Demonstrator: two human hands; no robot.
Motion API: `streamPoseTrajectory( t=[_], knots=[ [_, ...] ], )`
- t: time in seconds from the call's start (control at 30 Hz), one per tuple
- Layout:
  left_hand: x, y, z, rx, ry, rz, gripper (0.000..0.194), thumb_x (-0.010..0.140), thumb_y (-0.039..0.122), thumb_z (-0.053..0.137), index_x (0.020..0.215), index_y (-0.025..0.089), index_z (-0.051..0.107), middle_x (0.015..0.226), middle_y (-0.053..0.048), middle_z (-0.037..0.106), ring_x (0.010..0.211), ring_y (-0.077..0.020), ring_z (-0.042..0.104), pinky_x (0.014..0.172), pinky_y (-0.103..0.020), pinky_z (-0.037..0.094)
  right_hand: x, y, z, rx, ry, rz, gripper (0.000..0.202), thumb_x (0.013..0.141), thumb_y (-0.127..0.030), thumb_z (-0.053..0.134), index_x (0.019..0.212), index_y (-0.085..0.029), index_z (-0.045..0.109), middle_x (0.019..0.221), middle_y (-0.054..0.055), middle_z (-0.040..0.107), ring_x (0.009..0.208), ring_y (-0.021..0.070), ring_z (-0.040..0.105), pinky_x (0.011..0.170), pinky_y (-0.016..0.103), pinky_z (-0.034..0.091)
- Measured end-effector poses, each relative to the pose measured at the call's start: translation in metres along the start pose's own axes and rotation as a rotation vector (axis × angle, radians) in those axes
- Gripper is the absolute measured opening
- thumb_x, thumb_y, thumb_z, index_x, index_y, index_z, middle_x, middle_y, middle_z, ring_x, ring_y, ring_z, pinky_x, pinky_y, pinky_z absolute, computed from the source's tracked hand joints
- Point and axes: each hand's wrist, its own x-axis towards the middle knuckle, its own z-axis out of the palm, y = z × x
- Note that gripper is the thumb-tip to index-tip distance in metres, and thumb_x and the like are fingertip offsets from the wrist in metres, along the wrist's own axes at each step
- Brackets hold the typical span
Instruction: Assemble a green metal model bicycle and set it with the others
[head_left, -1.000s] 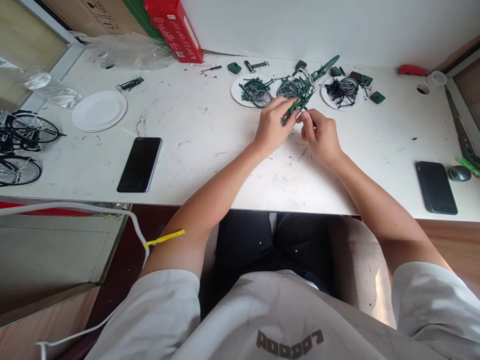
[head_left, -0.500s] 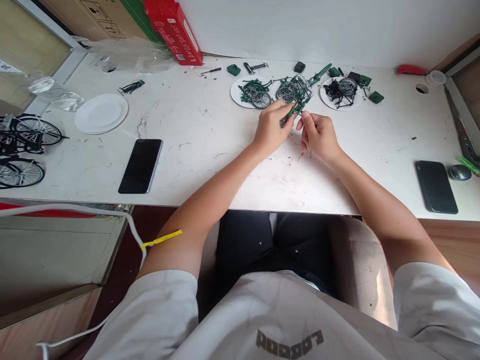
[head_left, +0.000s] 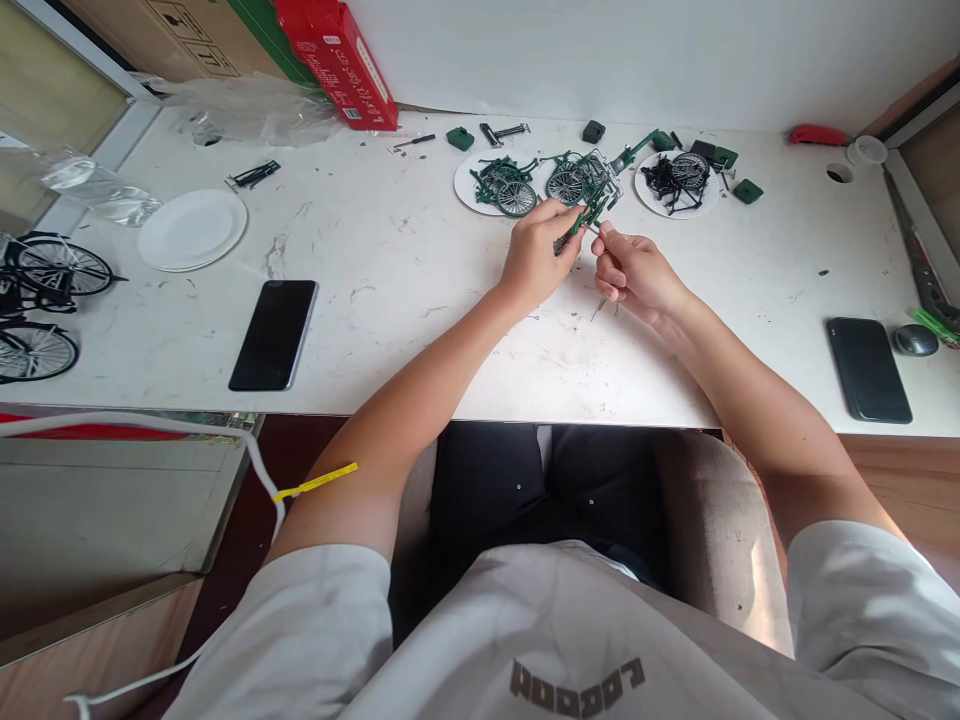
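Note:
My left hand [head_left: 541, 252] is closed around a partly built green miniature bicycle [head_left: 606, 182], raised over the table and tilted away to the right. Thumb and fingers of my right hand [head_left: 637, 272] are pinched together at the near end of the bicycle. What they pinch looks thin and small; I cannot make out its kind. Just behind, a white plate [head_left: 463, 194] bears green frame parts and a spoked wheel [head_left: 516, 198]. To the right, another plate [head_left: 646, 200] carries black parts and a wheel [head_left: 690, 171]. Thin metal pins [head_left: 598, 310] lie below my right hand.
Green and black pieces, including a green block [head_left: 748, 191], lie along the back. At left are a phone [head_left: 274, 335], stacked white plates [head_left: 193, 230] and black model bicycles [head_left: 45, 300]. A red box [head_left: 352, 75] stands behind. Another phone [head_left: 868, 370] and a mouse [head_left: 916, 340] sit right.
The view has shifted slightly. My right hand has turned a little, its lower fingers more curled, still pinching beside the bicycle. My left hand keeps its hold.

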Motion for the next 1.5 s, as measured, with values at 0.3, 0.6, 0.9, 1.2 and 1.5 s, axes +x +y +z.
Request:
streamPoseTrajectory(
  t=[0.3, 0.6, 0.9, 1.2, 1.5],
  knots=[
    [0.001, 0.006, -0.001, 0.025, 0.039, 0.024, 0.044, 0.116, 0.057, 0.060, 0.139, 0.026, 0.081, 0.116, -0.010, 0.081, 0.109, -0.0233, 0.079, 0.103, -0.039, 0.065, -0.002, -0.007, 0.001, 0.041, -0.008, 0.064, 0.056, 0.108, -0.076, 0.072, 0.087, -0.026, 0.057, 0.047, -0.012, 0.032, 0.043, 0.0106, 0.035, 0.042, 0.027, 0.028],
    [-0.002, -0.003, 0.022, -0.093, 0.089, -0.082, 0.037, 0.116, 0.052, 0.061, 0.141, 0.029, 0.077, 0.128, -0.010, 0.080, 0.116, -0.0218, 0.081, 0.100, -0.035, 0.071, 0.011, -0.003, -0.013, -0.188, 0.111, -0.091, 0.064, 0.103, -0.086, 0.068, 0.080, -0.027, 0.060, 0.056, -0.007, 0.034, 0.052, 0.0144, 0.045, 0.047, 0.029, 0.035],
    [-0.001, -0.030, 0.019, -0.122, 0.145, -0.180, 0.051, 0.113, 0.068, 0.061, 0.149, 0.031, 0.068, 0.143, -0.013, 0.078, 0.128, -0.0229, 0.080, 0.111, -0.039, 0.068, 0.039, 0.026, -0.059, -0.958, 0.475, -0.585, 0.030, 0.111, -0.056, 0.069, 0.099, -0.029, 0.076, 0.109, 0.013, 0.073, 0.127, 0.0357, 0.062, 0.121, 0.064, 0.052],
    [0.007, 0.004, 0.010, -0.160, 0.157, -0.198, 0.052, 0.112, 0.072, 0.060, 0.141, 0.031, 0.074, 0.139, -0.013, 0.080, 0.134, -0.0236, 0.078, 0.116, -0.042, 0.066, 0.063, 0.050, -0.090, -1.049, 0.384, -0.520, 0.028, 0.109, -0.046, 0.079, 0.103, -0.019, 0.084, 0.101, 0.014, 0.069, 0.129, 0.0395, 0.058, 0.127, 0.077, 0.045],
    [0.005, 0.010, 0.009, -0.077, 0.123, -0.143, 0.047, 0.113, 0.069, 0.059, 0.135, 0.031, 0.076, 0.134, -0.011, 0.081, 0.133, -0.0257, 0.078, 0.117, -0.045, 0.064, 0.042, 0.032, -0.068, -0.995, 0.367, -0.629, 0.049, 0.112, -0.061, 0.065, 0.156, -0.039, 0.062, 0.150, 0.015, 0.068, 0.138, 0.0376, 0.064, 0.113, 0.059, 0.061]
  ],
)
